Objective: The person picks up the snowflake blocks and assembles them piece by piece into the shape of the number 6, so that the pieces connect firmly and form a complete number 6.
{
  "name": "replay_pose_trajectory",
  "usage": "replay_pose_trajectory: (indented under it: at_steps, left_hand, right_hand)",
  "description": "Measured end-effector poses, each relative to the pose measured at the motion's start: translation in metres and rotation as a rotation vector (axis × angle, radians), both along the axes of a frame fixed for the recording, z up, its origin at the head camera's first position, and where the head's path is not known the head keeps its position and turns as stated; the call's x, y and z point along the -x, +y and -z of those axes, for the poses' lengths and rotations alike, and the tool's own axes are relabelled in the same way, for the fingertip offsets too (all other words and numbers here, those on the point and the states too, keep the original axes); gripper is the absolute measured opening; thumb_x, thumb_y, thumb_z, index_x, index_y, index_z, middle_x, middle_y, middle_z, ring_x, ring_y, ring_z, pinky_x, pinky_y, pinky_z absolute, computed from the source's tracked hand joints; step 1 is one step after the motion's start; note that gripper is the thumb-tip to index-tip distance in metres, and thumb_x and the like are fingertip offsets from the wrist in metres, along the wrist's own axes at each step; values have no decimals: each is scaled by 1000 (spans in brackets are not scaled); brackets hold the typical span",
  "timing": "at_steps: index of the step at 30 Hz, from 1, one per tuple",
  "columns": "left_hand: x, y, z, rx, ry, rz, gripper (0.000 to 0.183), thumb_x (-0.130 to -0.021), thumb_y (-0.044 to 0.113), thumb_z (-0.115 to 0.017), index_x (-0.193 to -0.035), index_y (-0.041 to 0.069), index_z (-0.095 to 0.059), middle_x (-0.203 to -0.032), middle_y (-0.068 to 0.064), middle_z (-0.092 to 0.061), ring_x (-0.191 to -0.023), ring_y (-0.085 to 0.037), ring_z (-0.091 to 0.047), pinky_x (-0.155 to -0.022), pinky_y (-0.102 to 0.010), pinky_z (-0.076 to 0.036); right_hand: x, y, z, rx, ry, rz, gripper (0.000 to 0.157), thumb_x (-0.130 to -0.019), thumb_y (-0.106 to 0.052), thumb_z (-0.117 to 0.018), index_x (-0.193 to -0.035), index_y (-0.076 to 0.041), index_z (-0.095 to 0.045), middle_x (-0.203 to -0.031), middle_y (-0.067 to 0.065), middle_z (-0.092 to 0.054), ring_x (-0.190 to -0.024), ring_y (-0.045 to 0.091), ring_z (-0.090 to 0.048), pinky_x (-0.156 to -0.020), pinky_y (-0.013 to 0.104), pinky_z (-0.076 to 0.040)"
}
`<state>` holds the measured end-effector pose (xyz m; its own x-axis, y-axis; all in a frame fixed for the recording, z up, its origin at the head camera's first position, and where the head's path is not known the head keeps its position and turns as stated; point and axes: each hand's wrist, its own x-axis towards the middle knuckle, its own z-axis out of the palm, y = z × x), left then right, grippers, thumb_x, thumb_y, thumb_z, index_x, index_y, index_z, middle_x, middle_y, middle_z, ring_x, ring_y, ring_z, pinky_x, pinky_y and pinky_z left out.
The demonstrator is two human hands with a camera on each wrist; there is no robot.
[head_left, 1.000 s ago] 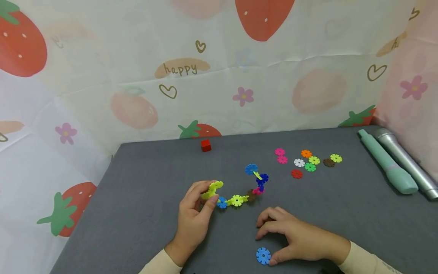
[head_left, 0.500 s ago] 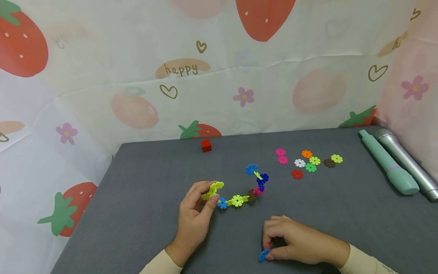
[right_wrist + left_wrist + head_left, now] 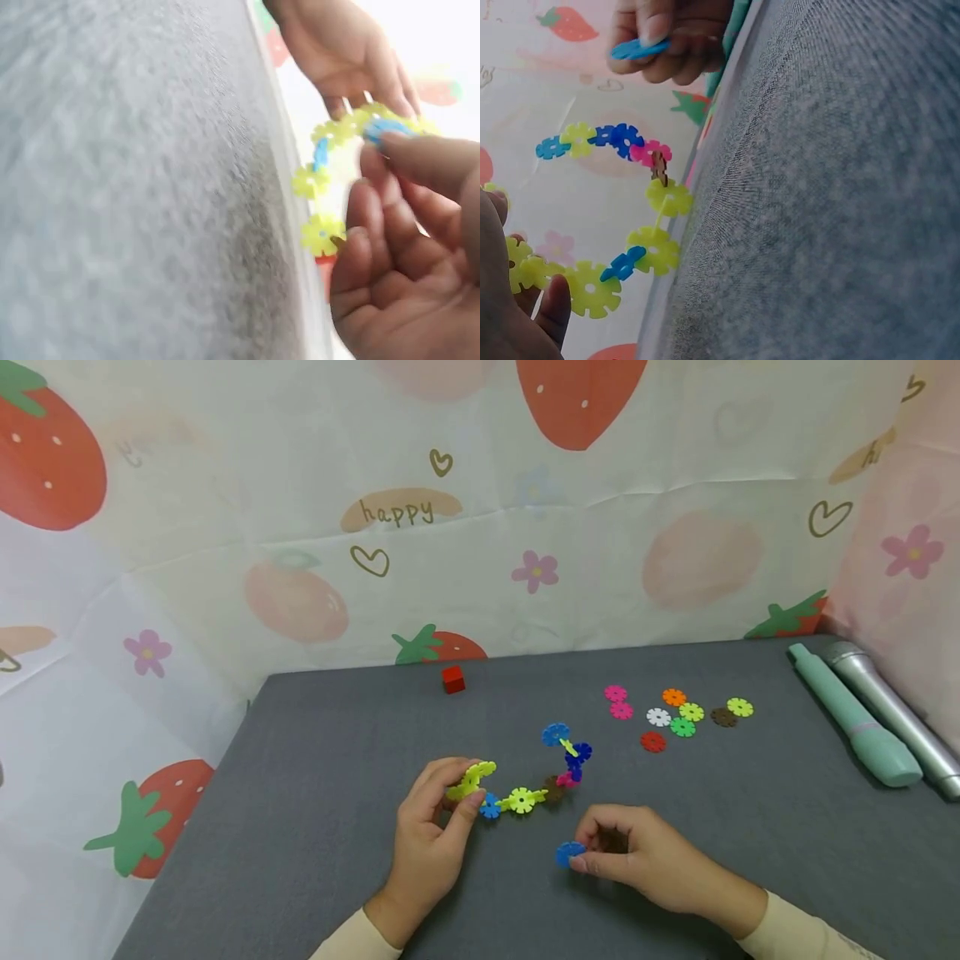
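My left hand (image 3: 431, 835) pinches the yellow end of a curved chain of interlocking snowflake discs (image 3: 522, 800) between thumb and fingers. From that end the chain runs through blue, yellow, brown, pink and dark blue discs to a light blue disc (image 3: 556, 734) at its far end. My right hand (image 3: 648, 864) pinches a loose blue snowflake disc (image 3: 568, 853) by its edge, above the table and apart from the chain. In the left wrist view the same blue disc (image 3: 639, 49) lies nearly edge-on under the right thumb.
Several loose snowflake discs, among them a red disc (image 3: 653, 742) and a white disc (image 3: 658, 717), lie at the back right. A red cube (image 3: 453, 679) sits near the back edge. A green microphone (image 3: 855, 718) and a silver microphone (image 3: 892, 714) lie along the right side.
My right hand has taken hold of the blue disc from the table near the front, lifted it and moved it forward towards the chain. The left hand has barely shifted, still gripping the chain.
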<state>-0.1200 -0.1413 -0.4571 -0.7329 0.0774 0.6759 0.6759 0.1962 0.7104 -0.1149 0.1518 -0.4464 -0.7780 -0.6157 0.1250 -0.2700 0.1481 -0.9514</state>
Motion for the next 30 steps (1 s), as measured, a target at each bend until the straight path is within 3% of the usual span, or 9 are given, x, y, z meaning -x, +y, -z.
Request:
replay_pose_trajectory:
  at_steps: [4,9,18,23,30]
  left_hand:
    - [-1,0,0,29,2,-24,40,-99,-8,-76,-135,7,-72,-129,-8,-69,-102,-25,-67,-75,-28,-57]
    - [-3,0,1,90,27,-40,40,-99,-6,-77,-136,6,-72,-133,-8,-69,-101,-23,-66,-72,-29,-57]
    - [-4,2,-1,104,84,-32,44,-96,-8,-79,-137,7,-71,-129,-9,-71,-97,-22,-66,-71,-27,-56]
    - [-3,5,-3,91,138,-10,45,-93,-10,-80,-135,4,-71,-128,-13,-71,-100,-24,-67,-71,-26,-56]
    - [-3,6,-3,94,173,-12,46,-91,-12,-81,-134,1,-72,-127,-14,-71,-101,-26,-67,-71,-25,-55]
  right_hand:
    - [1,-7,-8,9,-31,39,6,-107,-12,-73,-102,-9,-75,-93,5,-74,-81,23,-66,-73,32,-57]
    - [4,-19,-16,42,-18,67,10,-109,-12,-71,-100,-8,-73,-91,8,-73,-76,29,-66,-69,37,-58]
    - [11,-42,-39,70,-34,196,20,-111,-19,-68,-98,-4,-68,-84,10,-71,-68,25,-62,-61,34,-54]
    - [17,-53,-46,121,-98,249,26,-112,-21,-67,-98,1,-67,-85,14,-71,-64,23,-61,-57,30,-51]
    - [21,-58,-48,173,-167,257,23,-111,-18,-67,-98,1,-66,-87,18,-70,-64,20,-60,-57,28,-50]
